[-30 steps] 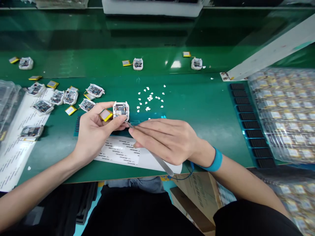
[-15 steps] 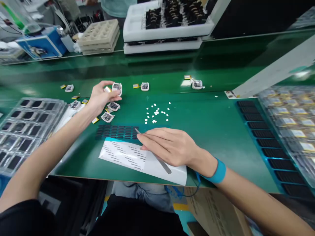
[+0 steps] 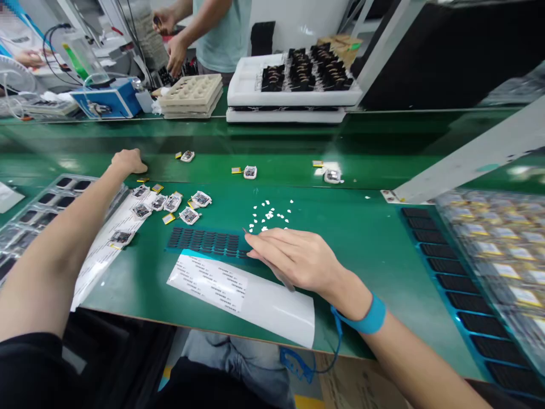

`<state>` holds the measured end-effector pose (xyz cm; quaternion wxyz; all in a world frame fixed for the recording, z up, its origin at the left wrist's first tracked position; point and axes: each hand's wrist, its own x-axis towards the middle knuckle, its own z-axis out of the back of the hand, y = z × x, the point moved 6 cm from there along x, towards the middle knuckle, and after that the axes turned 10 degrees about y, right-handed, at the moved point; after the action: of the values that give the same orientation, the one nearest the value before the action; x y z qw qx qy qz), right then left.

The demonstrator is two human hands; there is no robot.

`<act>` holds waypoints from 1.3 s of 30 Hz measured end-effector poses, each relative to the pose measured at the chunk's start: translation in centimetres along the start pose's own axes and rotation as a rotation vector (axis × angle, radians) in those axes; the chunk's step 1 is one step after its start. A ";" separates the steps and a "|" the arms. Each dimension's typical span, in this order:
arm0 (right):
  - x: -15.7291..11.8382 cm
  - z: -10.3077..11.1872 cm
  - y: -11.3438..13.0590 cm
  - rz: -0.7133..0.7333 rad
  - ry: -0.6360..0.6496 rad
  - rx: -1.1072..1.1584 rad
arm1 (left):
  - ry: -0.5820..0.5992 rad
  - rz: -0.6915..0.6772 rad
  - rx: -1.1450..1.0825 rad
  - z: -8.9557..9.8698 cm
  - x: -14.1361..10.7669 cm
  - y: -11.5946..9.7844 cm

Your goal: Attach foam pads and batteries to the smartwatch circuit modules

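Note:
My right hand (image 3: 293, 255) is closed round metal tweezers (image 3: 286, 280), tips pointing up-left over the right end of a blue sheet of small black strips (image 3: 204, 241). Small white pieces (image 3: 269, 215) lie scattered just beyond it. Reaching out at the left, my left hand (image 3: 129, 161) is over the green surface; its fingers are curled and mostly hidden, and whatever they hold cannot be seen. Nearest to it are white-framed electronic modules with yellow-edged batteries, one of them (image 3: 141, 190) just below the hand. A printed white sheet (image 3: 247, 298) lies before me.
Clear plastic trays stand left (image 3: 46, 199) and right (image 3: 502, 250). A blue strip of black pads (image 3: 460, 284) lies right. More modules (image 3: 250, 172) sit farther back. White foam trays (image 3: 293, 108) and a slanted post (image 3: 468, 130) stand behind; a person (image 3: 217, 34) is beyond.
My left hand has moved left, away from the middle modules. Another module now lies among those at the left. My right hand still holds the tweezers. The view has shifted, showing more of the background.

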<state>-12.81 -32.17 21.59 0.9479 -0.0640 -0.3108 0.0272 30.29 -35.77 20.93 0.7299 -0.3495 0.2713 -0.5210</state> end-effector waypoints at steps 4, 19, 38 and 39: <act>0.0 -0.1 -0.1 -0.007 0.001 -0.004 | -0.082 0.052 0.273 -0.2 0.0 0.4; 0.1 -0.7 0.8 0.034 0.005 -0.046 | 0.405 -0.512 0.692 -17.6 -4.4 -11.2; 0.2 -0.8 1.1 0.053 -0.033 -0.056 | 0.692 -0.784 0.601 -24.8 -2.0 -16.8; 0.1 -0.8 1.1 0.057 -0.028 -0.052 | 0.681 -0.788 0.581 -25.7 -0.9 -17.6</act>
<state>-12.20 -31.13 20.84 0.9403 -0.0969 -0.3228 0.0470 0.39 -44.48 19.27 0.4193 -0.0233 0.1865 -0.8882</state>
